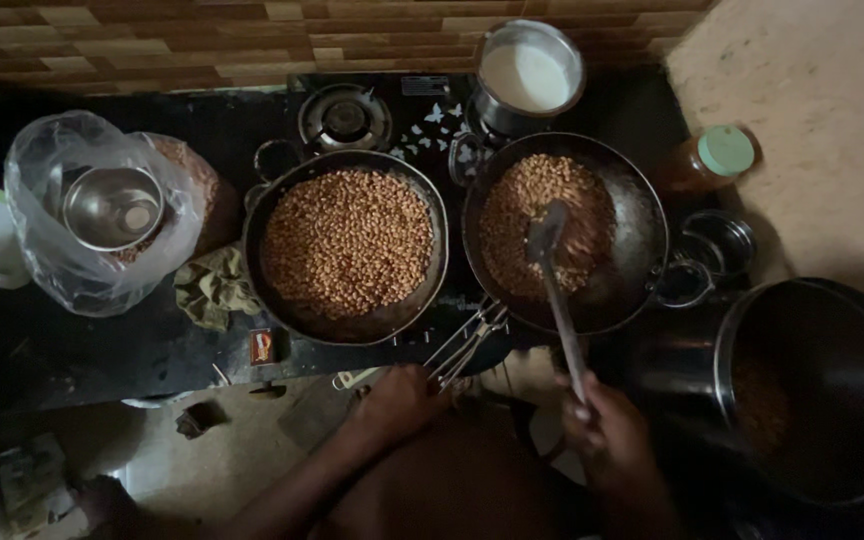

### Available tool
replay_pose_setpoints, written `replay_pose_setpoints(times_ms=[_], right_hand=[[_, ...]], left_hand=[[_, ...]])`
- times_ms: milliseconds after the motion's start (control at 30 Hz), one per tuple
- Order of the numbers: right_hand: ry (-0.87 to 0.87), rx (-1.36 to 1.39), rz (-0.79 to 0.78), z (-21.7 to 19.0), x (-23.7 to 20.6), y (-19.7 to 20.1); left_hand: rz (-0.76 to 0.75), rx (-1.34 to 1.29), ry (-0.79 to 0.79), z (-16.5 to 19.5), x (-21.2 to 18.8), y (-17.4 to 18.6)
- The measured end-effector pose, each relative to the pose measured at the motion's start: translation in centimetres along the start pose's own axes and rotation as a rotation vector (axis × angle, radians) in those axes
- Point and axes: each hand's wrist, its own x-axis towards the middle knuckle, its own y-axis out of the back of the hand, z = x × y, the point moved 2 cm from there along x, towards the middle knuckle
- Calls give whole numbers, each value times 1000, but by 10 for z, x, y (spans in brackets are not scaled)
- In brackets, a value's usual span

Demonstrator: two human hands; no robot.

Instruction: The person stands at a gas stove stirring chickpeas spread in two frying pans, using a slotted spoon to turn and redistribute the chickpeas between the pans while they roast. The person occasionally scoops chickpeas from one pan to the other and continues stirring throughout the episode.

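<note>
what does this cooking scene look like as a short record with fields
left hand: left hand grips metal tongs clamped on the rim of the right wok
right hand: right hand holds a long spatula, its blade in the peanuts
left wok: second wok full of roasted peanuts, on the black stove
behind: steel pot of white liquid
right: large steel vessel, green-capped bottle
left: plastic bag with steel bowl

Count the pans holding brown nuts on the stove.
2. One pan sits left of centre, untouched. The other pan sits to its right, gripped with tongs by the left hand while the right hand stirs with a spatula.
</note>
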Motion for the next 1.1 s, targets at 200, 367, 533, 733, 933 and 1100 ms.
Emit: replay_pose_setpoints(times_ms=[200,367,533,733,933,1100], right_hand=[[-110,-441,-83,-36,-59,-5],[-165,-892,97,-56,-25,22],[100,-1612,337,-88,-12,60],[412,-1690,657,-33,35,19],[649,-1414,722,5,1,8],[651,-1429,760,-9,-43,19]], left_hand=[[-10,95,-21,-3,2,-4],[86,83,-90,3,1,4],[-58,-76,83,4,2,10],[-12,-80,48,8,-1,12],[-77,-102,127,8,-3,12],[-87,-81,100,6,-2,8]])
